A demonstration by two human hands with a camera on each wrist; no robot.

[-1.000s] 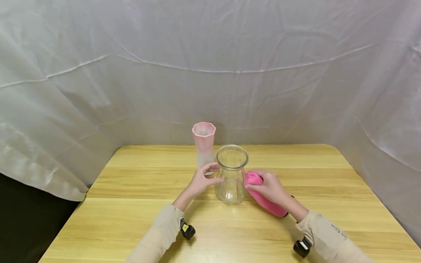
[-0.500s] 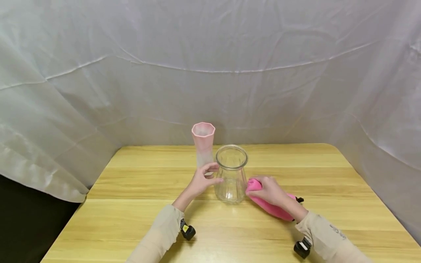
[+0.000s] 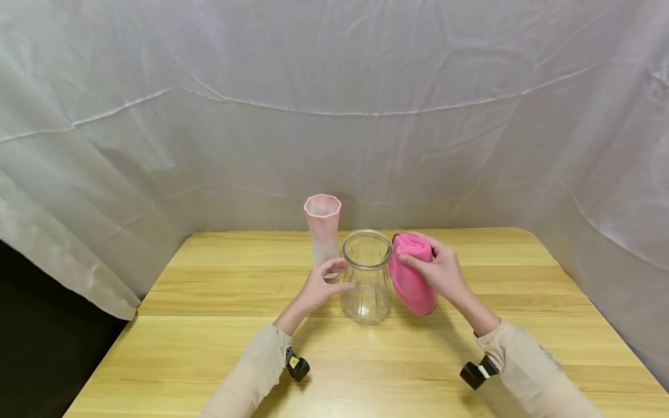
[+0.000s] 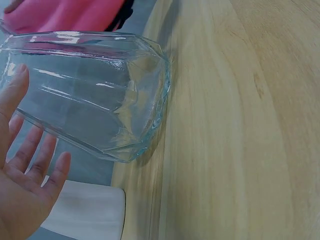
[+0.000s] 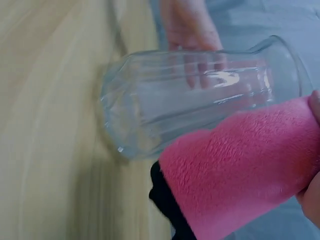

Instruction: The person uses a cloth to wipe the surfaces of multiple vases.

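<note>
A clear ribbed glass vase (image 3: 367, 278) stands upright on the wooden table (image 3: 209, 348). My left hand (image 3: 326, 284) rests against its left side with the fingers nearly straight; in the left wrist view the palm (image 4: 25, 175) faces the glass vase (image 4: 95, 100). My right hand (image 3: 441, 270) grips a folded pink cloth (image 3: 410, 278) and holds it against the vase's right side, from the rim down to the belly. The right wrist view shows the pink cloth (image 5: 235, 170) lying on the glass vase (image 5: 190, 95), with the left hand (image 5: 187, 25) behind it.
A tall frosted pink vase (image 3: 323, 226) stands just behind and left of the glass one, close to my left hand. White sheeting (image 3: 334, 116) walls in the table at the back and both sides. Bare wood lies to the left, right and front.
My right hand has raised the pink cloth from low beside the vase's base up along its right side to the rim. The left hand and both vases have stayed put.
</note>
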